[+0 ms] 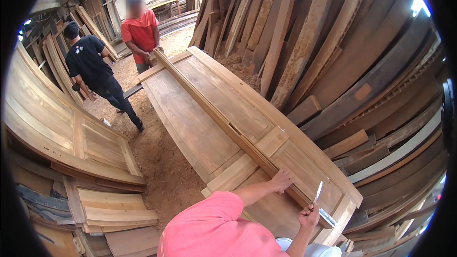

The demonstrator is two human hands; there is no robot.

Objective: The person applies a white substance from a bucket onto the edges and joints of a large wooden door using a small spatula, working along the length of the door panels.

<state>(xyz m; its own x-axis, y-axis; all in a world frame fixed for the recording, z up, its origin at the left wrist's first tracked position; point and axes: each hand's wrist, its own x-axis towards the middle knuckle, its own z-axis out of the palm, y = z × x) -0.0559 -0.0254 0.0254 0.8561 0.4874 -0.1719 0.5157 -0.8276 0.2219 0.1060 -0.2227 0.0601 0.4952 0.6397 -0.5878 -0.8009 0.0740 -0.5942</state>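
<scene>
A large panelled wooden door (pixel 190 128) lies flat in front of me, running away toward the far left. Along its length rests a long, narrow wooden strip (pixel 209 114). My left hand (pixel 282 181) lies with fingers spread over the strip and the door panel beside it. Nearer to me, my right hand (pixel 309 215) is closed around a thin tool with a whitish blade (pixel 318 192), which points up and away. Its exact kind is unclear. Just right of that hand, a pale rectangular object (pixel 327 218) sits at the near end of the strip.
A person in red (pixel 140 33) stands at the door's far end, hands on the strip. Another in black (pixel 90 62) walks at left. Boards (pixel 285 43) lean along the right. More doors (pixel 52 119) and stacked planks (pixel 114 209) lie left. White buckets (pixel 316 250) stand close by me.
</scene>
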